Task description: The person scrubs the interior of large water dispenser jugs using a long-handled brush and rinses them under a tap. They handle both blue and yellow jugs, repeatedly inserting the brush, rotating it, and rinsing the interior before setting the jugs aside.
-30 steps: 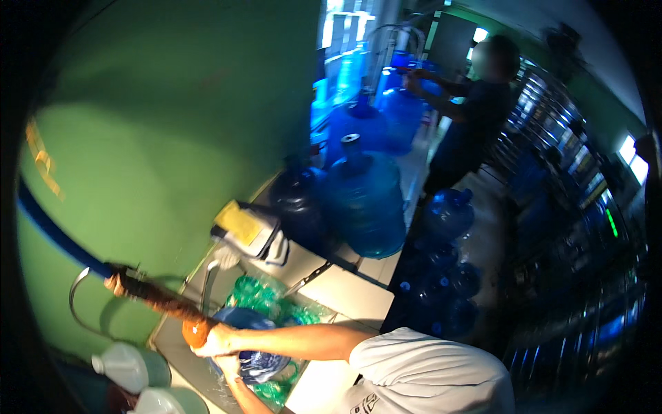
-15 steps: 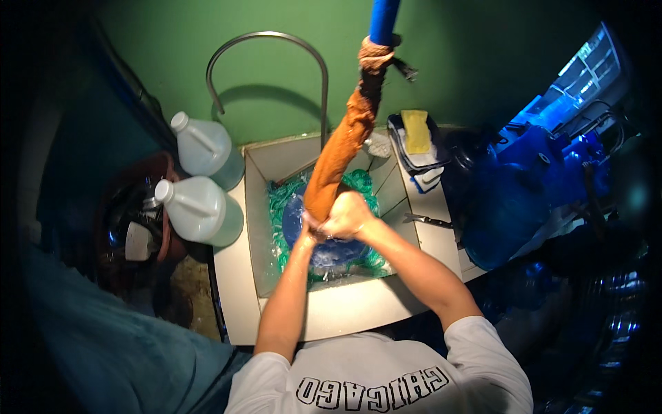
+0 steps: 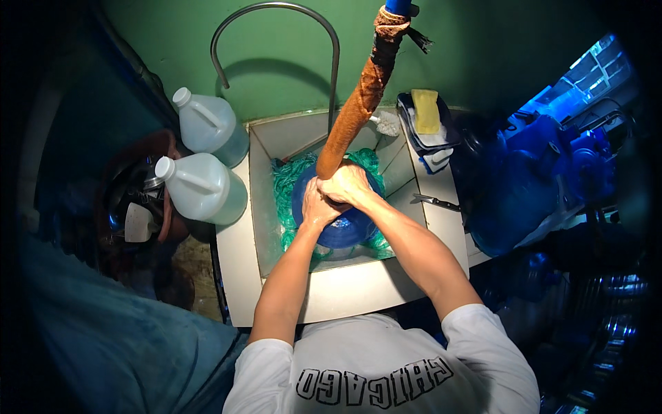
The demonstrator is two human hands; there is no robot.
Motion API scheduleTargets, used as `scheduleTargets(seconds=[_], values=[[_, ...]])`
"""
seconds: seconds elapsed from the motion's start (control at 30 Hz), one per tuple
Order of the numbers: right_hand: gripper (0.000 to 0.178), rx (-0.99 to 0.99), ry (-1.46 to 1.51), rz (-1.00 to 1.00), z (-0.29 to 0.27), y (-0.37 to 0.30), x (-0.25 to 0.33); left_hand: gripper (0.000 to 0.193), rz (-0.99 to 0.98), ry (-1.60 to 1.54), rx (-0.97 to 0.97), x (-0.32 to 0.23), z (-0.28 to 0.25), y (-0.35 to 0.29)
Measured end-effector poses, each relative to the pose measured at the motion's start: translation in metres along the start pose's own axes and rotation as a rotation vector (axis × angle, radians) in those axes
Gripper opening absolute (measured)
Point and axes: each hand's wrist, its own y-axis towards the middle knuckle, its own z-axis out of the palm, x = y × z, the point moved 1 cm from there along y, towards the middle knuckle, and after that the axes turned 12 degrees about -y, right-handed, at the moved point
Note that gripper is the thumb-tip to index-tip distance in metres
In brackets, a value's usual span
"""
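Observation:
A long orange-brown cloth (image 3: 353, 119) hangs in a twisted roll from a blue pipe (image 3: 398, 6) on the green wall, bound near its top. Its lower end runs into my right hand (image 3: 345, 183), whose fingers are closed round it. Pressed close against it, my left hand (image 3: 318, 207) is closed too; what its fingers hold is hidden. Directly beneath both hands sits a round blue container (image 3: 343, 233), partly covered by them. Green netting-like strands (image 3: 293, 177) lie around that container in the tiled sink (image 3: 267, 231).
Two translucent jugs (image 3: 203, 186) stand left of the sink, beside a reddish-brown tub (image 3: 167, 143) of dark items. A curved metal spout (image 3: 274, 5) rises behind. On the right ledge are a yellow sponge (image 3: 426, 112), a white brush (image 3: 387, 124) and a knife (image 3: 436, 202). Blue jugs (image 3: 514, 200) stand farther right.
The whole view has shifted, so most things sit slightly higher. My hands are now bunched closer together at the cloth's lower end, and the cloth looks straighter and narrower.

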Motion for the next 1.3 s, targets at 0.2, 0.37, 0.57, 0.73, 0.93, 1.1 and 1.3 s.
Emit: scheduleTargets(seconds=[0.2, 0.37, 0.57, 0.73, 0.93, 1.1, 1.3], values=[[0.031, -0.191, 0.106, -0.093, -0.008, 0.002, -0.016, 0.063, 0.112, -0.055, -0.08, 0.013, 0.014, 0.011], [0.034, -0.464, -0.077, -0.426, -0.011, -0.055, -0.034, 0.056, 0.177, 0.039, -0.062, 0.014, 0.002, 0.016], [0.019, -0.499, 0.824, 0.327, -0.015, -0.072, -0.091, 0.074, 0.174, -0.294, -0.267, -0.031, 0.0, 0.012], [0.005, -0.652, 1.359, 0.066, -0.065, -0.033, -0.065, 0.045, 0.085, -0.462, -0.351, -0.057, 0.016, 0.019], [0.013, -0.551, 1.281, -0.162, -0.094, -0.023, 0.003, 0.05, 0.077, -0.65, -0.32, -0.041, 0.024, 0.019], [0.029, -0.495, 0.96, -0.236, -0.038, -0.02, 0.007, 0.052, -0.012, -0.848, -0.336, -0.019, 0.033, 0.017], [0.052, -0.426, -0.101, -0.265, -0.001, -0.073, -0.041, 0.087, -0.261, -0.919, -0.011, -0.011, -0.021, 0.015]])
